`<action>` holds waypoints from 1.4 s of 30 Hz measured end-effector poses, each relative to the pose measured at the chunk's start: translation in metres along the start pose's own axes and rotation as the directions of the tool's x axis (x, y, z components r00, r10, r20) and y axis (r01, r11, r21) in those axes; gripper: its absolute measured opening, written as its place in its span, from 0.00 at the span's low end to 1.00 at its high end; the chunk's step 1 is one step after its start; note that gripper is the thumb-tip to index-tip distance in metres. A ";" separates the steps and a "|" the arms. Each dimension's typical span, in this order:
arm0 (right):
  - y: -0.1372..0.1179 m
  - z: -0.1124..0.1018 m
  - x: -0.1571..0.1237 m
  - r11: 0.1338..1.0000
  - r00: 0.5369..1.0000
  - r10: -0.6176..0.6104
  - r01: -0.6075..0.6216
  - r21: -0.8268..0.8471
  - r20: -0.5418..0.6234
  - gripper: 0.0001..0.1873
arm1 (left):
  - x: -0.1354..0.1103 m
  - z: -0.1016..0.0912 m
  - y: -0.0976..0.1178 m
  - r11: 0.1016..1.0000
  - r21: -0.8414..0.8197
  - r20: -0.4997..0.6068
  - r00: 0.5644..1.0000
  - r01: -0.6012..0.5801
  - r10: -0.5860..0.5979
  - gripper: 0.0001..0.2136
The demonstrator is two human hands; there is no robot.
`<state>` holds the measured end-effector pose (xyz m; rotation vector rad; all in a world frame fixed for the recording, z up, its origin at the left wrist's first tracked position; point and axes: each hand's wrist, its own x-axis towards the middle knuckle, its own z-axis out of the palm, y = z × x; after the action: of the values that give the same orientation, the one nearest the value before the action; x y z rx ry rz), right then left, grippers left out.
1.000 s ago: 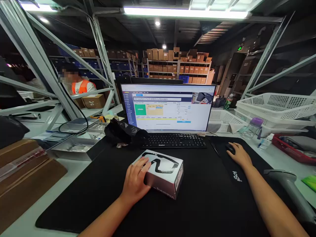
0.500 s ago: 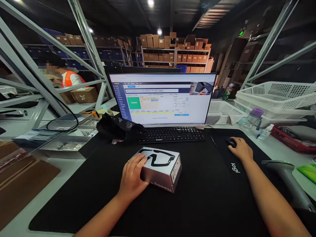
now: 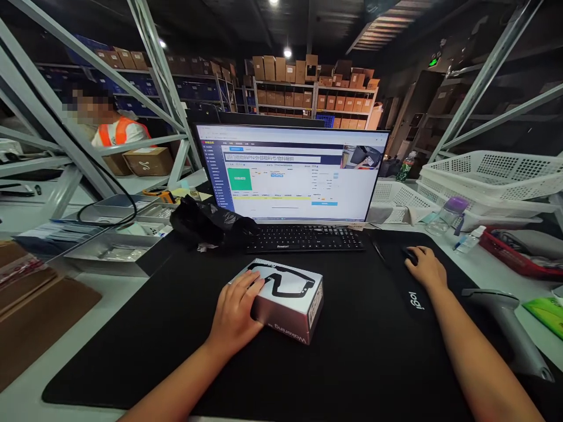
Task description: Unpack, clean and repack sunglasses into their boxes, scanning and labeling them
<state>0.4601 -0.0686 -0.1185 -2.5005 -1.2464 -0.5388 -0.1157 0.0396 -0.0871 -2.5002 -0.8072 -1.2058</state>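
Note:
My left hand (image 3: 235,310) grips the left end of a small grey-white box (image 3: 288,284), fingers over its top and thumb along its near side. The box rests on the black desk mat (image 3: 352,363), with a black outline printed on top, "Wakening" on the near side and a label on its right end. On the right of the mat, my right hand (image 3: 426,269) is closed over a black computer mouse (image 3: 410,255), mostly covered by the fingers. Behind the box lie a black keyboard (image 3: 308,238) and a lit monitor (image 3: 290,176) showing a web page.
A crumpled black plastic bag (image 3: 206,225) lies left of the keyboard. Grey open boxes (image 3: 109,258) stand at the left. A handheld scanner (image 3: 505,328), white baskets (image 3: 488,176) and a red tray (image 3: 519,258) are at the right. A person in an orange vest (image 3: 121,132) is beyond the frame.
The view has shifted slightly. Both hands keep their grips on the box and the mouse. The person in the orange vest has shifted posture a little.

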 end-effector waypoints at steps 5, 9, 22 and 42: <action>0.000 0.001 0.001 1.000 1.000 0.010 -0.009 -0.009 0.029 0.23 | -0.002 0.000 0.002 1.000 0.016 0.017 1.000 0.002 -0.003 0.28; 0.000 0.001 0.002 0.999 0.998 0.029 -0.028 -0.019 0.057 0.24 | 0.000 -0.003 0.006 1.000 0.019 0.040 0.999 0.016 -0.017 0.25; -0.009 -0.023 0.006 0.999 1.000 -0.030 0.030 0.034 0.002 0.37 | -0.004 -0.003 0.009 1.000 -0.006 0.103 0.995 0.013 -0.013 0.20; -0.507 -0.153 -0.053 0.498 0.407 -0.866 0.659 0.563 0.290 0.16 | -0.007 -0.011 0.007 0.994 0.016 0.313 0.944 -0.111 0.101 0.29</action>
<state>-0.0095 0.1253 0.0409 -1.6088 -2.5119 0.3078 -0.1225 0.0257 -0.0856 -2.7062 -0.7428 -0.7649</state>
